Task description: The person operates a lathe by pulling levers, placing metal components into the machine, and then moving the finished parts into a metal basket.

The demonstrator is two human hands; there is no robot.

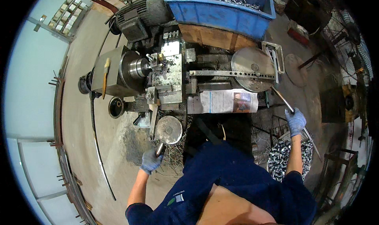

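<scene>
On L side, a brush (pixel 105 76) is laid on the machine head (pixel 120 75); it could be shaken off if strong vibration is caused. The short handle (pixel 159 149) is gripped by the L hand (pixel 151 160), w/ fingers curled around it, at the near edge of the small round plate (pixel 168 129). If the handle is turned too quickly, the tool slide (pixel 167 79) could prob. be driven against the spindle (pixel 138 68). In the middle, a paper sheet (pixel 215 102) could be dragged if it is caught by moving parts. On R side, the long rod (pixel 281 97) is clamped in the R hand (pixel 296 121), its upper end near the rim of the big disc (pixel 246 59). If the grip is lost, e.g. by an oily glove, the rod could swing back.

As for hidden points: L palm is not shown. Whether the spindle is turning, or a workpiece is held there, cannot be told. The joint btwn rod and big disc is unclear. The parts basket (pixel 276 160) is partly covered by the R forearm.
</scene>
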